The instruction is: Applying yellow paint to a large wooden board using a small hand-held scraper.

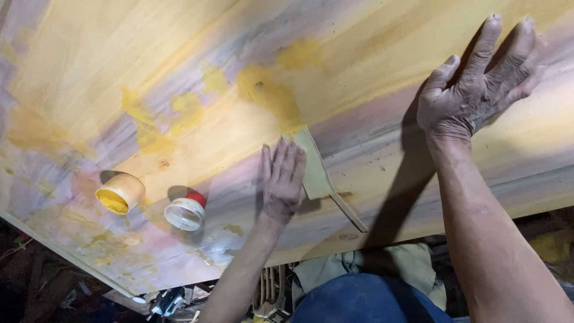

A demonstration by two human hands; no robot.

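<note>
A large wooden panel streaked yellow and purple lies in front of me, with patches of yellow filler smeared near its middle. My left hand presses its fingers flat on the blade of a thin flat scraper, whose tip touches the lower end of the filler patch. The scraper's narrow handle trails toward the panel's near edge. My right hand rests palm down, fingers spread, on the bare wood to the right, holding nothing.
A small tub of yellow filler lies on its side on the panel at the left. Next to it lies a clear jar with a red lid. Cloth and clutter sit below the panel's near edge.
</note>
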